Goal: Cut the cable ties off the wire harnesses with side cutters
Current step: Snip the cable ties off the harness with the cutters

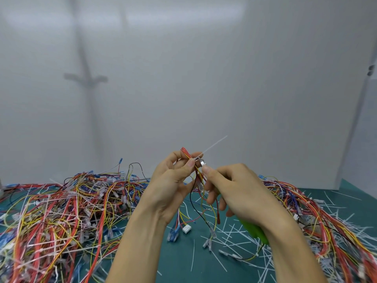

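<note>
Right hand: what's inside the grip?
The right hand holds side cutters: green handles stick out below the palm, the metal head shows past the thumb at the white cable tie on the wire harness. Pivot and mid-handles are covered by the fingers.

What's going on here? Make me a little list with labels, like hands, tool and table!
left hand: pinches a wire harness, held above the table
right hand: grips green side cutters, tip at the cable tie
cable tie: white, tail sticking up
table: harness piles on both sides, cut ties scattered
</note>
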